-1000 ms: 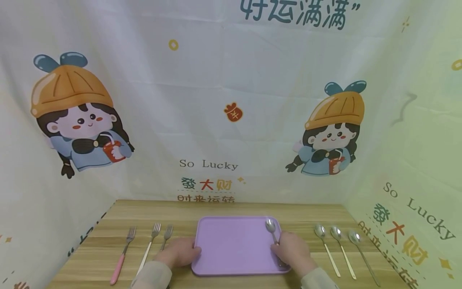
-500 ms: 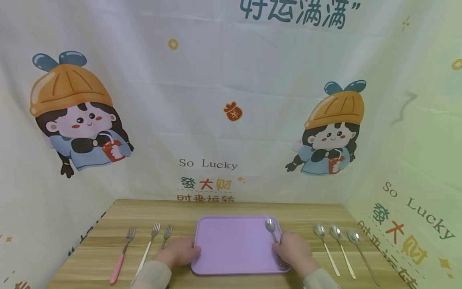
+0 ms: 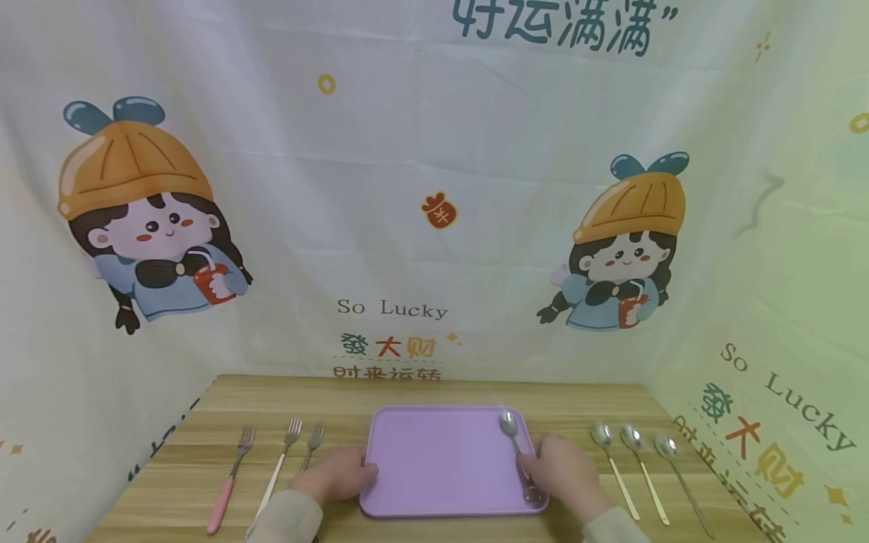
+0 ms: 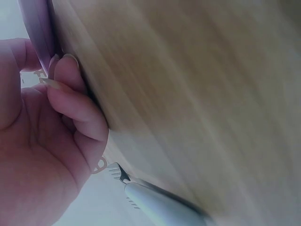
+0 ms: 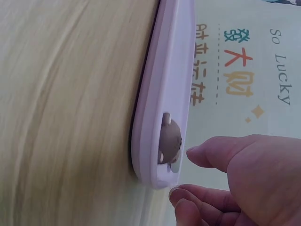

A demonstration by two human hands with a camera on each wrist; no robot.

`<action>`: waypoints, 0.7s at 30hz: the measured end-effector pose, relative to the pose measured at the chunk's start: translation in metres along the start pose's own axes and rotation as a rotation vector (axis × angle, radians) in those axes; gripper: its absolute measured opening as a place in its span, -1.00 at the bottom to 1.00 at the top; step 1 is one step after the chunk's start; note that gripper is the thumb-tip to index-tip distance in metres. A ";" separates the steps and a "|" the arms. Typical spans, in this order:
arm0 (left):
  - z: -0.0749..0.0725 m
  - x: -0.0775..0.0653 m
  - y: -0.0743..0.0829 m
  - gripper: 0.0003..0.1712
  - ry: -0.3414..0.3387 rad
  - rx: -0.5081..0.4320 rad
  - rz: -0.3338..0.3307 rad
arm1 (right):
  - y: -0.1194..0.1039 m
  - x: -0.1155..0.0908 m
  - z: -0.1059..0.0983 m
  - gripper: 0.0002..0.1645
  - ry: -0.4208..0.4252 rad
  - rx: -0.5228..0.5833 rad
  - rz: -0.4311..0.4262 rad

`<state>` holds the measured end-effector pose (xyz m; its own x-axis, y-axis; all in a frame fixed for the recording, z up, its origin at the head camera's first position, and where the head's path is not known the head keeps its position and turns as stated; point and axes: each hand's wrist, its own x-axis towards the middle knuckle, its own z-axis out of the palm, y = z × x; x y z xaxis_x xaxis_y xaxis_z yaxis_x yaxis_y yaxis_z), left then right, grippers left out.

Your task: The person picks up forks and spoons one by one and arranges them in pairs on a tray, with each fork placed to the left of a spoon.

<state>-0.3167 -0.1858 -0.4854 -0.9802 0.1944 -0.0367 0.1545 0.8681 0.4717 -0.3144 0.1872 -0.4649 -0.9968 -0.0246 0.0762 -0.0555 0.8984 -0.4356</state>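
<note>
A purple tray (image 3: 441,460) lies on the wooden table. My left hand (image 3: 336,471) grips its left rim, thumb over the edge; in the left wrist view its fingers curl beneath the tray's edge. Along the tray's right side lies a metal spoon (image 3: 509,424), whose handle ends in a brown bear figure (image 5: 170,141). My right hand (image 3: 563,467) is beside the tray's right rim, its thumb close to the spoon handle. In the right wrist view its thumb and fingers are spread apart with nothing between them, just off the tray corner.
Left of the tray lie a pink-handled fork (image 3: 227,494), a white-handled fork (image 3: 278,467) and another fork (image 3: 314,437) partly hidden by my left hand. On the right lie three spoons (image 3: 633,437) side by side. A printed cloth (image 3: 502,264) hangs behind the table (image 3: 305,392).
My right hand has shifted slightly right, off the spoon handle, uncovering its lower part and the bear end. The left hand, tray and other cutlery look unmoved.
</note>
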 end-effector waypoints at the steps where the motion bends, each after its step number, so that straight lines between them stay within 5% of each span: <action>1: 0.000 0.000 0.000 -0.70 0.000 0.000 0.000 | 0.001 0.000 -0.001 -0.64 0.004 -0.005 0.000; 21: 0.000 0.000 -0.002 -0.69 -0.003 -0.007 0.003 | 0.036 0.002 -0.024 -0.67 0.009 -0.002 0.027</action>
<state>-0.3176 -0.1881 -0.4862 -0.9794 0.1982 -0.0380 0.1563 0.8642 0.4783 -0.3173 0.2296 -0.4587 -0.9974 0.0034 0.0725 -0.0287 0.8994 -0.4362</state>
